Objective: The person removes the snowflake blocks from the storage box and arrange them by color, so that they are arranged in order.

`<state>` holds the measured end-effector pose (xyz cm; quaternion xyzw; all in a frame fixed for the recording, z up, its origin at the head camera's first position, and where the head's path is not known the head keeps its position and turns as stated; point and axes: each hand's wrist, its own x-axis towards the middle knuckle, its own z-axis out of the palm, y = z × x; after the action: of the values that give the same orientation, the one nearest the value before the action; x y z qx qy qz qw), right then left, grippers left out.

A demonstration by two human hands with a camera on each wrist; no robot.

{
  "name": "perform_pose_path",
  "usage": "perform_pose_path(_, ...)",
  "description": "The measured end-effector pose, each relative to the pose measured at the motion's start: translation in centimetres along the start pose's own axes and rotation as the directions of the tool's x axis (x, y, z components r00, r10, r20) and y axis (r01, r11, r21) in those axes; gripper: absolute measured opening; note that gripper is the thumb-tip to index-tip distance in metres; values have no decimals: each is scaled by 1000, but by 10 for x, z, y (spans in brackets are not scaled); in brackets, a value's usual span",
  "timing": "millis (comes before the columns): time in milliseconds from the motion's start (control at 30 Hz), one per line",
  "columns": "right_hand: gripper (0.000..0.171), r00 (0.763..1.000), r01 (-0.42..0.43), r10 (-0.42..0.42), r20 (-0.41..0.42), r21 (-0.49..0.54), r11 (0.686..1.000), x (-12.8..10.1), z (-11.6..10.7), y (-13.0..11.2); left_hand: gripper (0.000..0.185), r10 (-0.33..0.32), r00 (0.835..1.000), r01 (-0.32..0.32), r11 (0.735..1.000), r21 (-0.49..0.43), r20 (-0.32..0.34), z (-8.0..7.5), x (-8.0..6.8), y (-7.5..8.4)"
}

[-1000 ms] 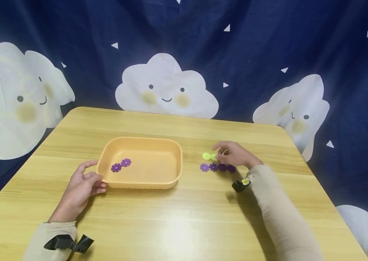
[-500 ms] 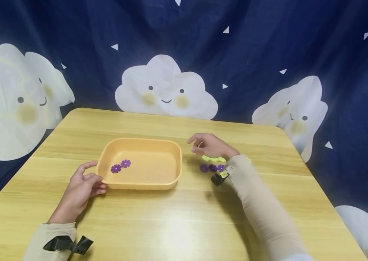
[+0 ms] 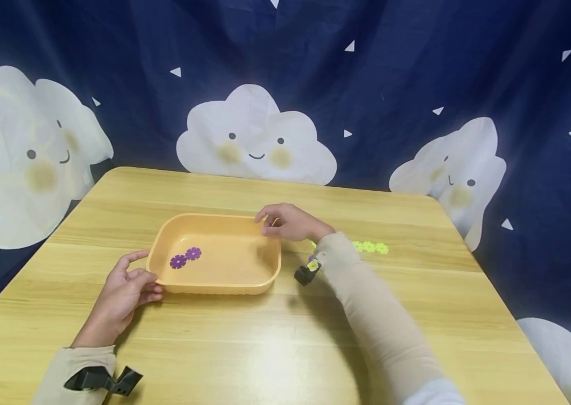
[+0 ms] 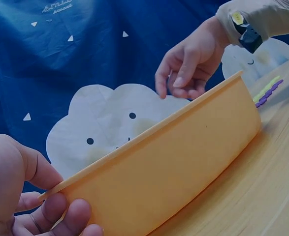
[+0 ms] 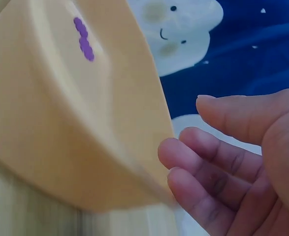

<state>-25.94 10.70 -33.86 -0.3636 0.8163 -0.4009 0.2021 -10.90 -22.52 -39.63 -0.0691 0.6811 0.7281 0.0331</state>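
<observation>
An orange-yellow plastic basin (image 3: 214, 289) stands on the table. My left hand (image 3: 122, 298) grips its left rim; in the left wrist view the thumb lies over the rim and the fingers are under it. Two purple snowflake-shaped discs (image 3: 178, 261) lie joined on the basin's floor, towards the left. Over the basin's right back corner hovers my right hand (image 3: 291, 223), its thumb and fingers apart, with nothing between them in the right wrist view. Behind the right wrist lies a row of yellow-green snowflake discs (image 3: 369, 247), partly hidden. A purple row (image 4: 270, 93) beside it is mostly covered by the sleeve.
The wooden table (image 3: 244, 349) has its far edge close to a dark blue curtain (image 3: 381, 67) printed with white clouds. Each sleeve carries a black wrist mount, such as the right one (image 3: 306, 274).
My right hand has moved left from the yellow-green row, across the table, to above the basin's right back corner. The left hand and the basin have stayed in place.
</observation>
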Motion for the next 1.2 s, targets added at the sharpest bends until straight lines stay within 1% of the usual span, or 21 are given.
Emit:
perform_pose_path(100, 30, 1000, -16, 16, 25, 15, 1000, 10, 7, -5, 46, -5, 1000, 5, 1000, 3, 1, 0, 0, 1)
perform_pose_path(333, 33, 995, -55, 60, 77, -64, 996, 32, 22, -17, 48, -15, 1000, 15, 999, 33, -10, 2, 0, 3)
perform_pose_path(400, 33, 993, -63, 69, 96, -63, 996, 38, 27, -21, 48, -16, 1000, 16, 999, 30, -12, 2, 0, 2)
perform_pose_path(533, 32, 988, -61, 71, 134, -75, 995, 50, 37, -26, 46, -12, 1000, 12, 1000, 12, -10, 3, 0, 2)
perform_pose_path(633, 31, 983, -51, 68, 168, -108, 993, 60, 46, -28, 47, -13, 1000, 13, 1000, 18, -10, 2, 1, 2)
perform_pose_path(700, 32, 978, -55, 79, 193, -128, 990, 66, 51, -29, 47, -15, 1000, 15, 1000, 16, -7, 2, 0, 2)
perform_pose_path(900, 35, 953, -101, 130, 273, -116, 988, 81, 62, -30, 48, -13, 1000, 13, 1000, 11, -3, 2, 0, 1)
perform_pose_path(1033, 37, 935, -79, 123, 333, -143, 987, 89, 68, -31, 49, -21, 1000, 21, 1000, 3, -2, 3, 0, 0)
perform_pose_path(1200, 39, 915, -48, 97, 391, -135, 990, 98, 72, -33, 46, -16, 1000, 16, 1000, -19, -1, 2, -1, -1)
